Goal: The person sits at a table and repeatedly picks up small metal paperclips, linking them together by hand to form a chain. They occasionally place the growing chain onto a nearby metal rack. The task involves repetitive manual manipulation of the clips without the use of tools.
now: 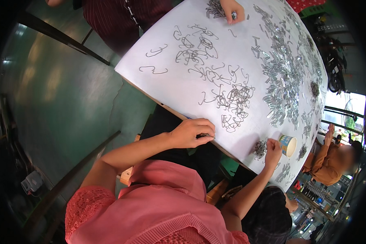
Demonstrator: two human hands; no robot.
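Wire hooks (232,99) crowd mid-table; left hand (191,133) pinches 1 at the edge (158,102).

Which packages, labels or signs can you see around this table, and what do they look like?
Paper cup: on the white table at its near edge, just beside the right hand; round, open-topped, blue and yellow printed wrap, pale inside.
No other packages, signs or screens show clearly.

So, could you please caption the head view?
Left hand pinches wire hooks at the table edge; right hand beside a paper cup.
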